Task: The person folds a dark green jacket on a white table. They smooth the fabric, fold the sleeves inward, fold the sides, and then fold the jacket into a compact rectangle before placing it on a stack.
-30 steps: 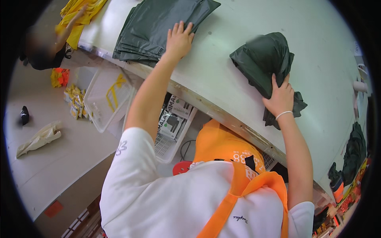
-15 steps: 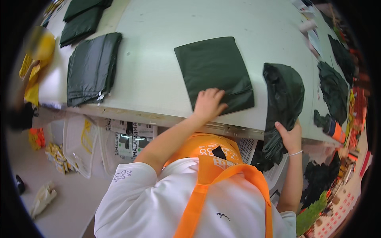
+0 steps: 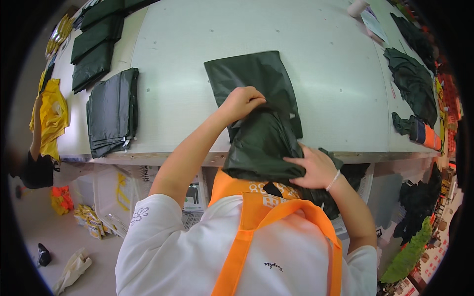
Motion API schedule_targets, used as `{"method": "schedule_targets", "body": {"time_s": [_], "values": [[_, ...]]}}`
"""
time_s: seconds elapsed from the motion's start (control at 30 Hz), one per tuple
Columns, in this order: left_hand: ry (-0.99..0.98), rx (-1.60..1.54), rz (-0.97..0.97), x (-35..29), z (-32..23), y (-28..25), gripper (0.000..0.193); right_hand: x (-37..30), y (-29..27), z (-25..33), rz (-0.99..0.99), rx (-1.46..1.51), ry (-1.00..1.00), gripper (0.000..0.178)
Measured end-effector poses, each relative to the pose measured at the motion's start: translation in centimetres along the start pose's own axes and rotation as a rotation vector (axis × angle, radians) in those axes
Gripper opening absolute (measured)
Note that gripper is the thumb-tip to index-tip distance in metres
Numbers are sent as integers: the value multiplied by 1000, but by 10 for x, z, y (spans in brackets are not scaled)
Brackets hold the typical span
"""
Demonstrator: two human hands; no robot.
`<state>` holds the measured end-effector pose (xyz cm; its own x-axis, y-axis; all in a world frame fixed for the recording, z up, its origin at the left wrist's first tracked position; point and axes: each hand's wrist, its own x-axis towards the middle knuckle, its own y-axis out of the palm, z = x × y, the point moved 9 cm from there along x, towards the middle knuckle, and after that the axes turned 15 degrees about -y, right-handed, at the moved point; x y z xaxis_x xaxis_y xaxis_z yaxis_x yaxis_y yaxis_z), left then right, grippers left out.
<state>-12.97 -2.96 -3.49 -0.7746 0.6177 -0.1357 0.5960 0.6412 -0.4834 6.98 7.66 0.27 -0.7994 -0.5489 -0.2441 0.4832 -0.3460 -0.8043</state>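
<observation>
A folded dark green sheet of smooth coated fabric lies flat on the table in front of me. Over its near half sits a loose, puffed dark green fabric bundle, overhanging the table's edge. My left hand has its fingers closed in a pinch at the bundle's upper end; the fingertips are partly hidden. At the bundle's right side, my right hand grips it, thumb and fingers against the fabric. More dark fabric trails beyond that hand, below the edge.
On the left stand a stack of folded dark green pieces and more stacks behind it. Another person's arm touches yellow fabric. Crumpled dark green fabric and an orange-and-dark roll lie right. Below is a white crate.
My right hand has brought the bundle leftward from the right of the folded sheet onto its near half. My left hand has left the sheet's surface and now pinches the bundle.
</observation>
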Motion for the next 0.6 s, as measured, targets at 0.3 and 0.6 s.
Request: {"method": "schedule_targets", "body": {"time_s": [0.3, 0.6], "values": [[-99, -104, -202, -54, 46, -77, 41, 39, -11, -61, -218, 86, 268, 58], [-477, -146, -307, -52, 85, -39, 22, 50, -25, -58, -266, 2, 393, 53]]}}
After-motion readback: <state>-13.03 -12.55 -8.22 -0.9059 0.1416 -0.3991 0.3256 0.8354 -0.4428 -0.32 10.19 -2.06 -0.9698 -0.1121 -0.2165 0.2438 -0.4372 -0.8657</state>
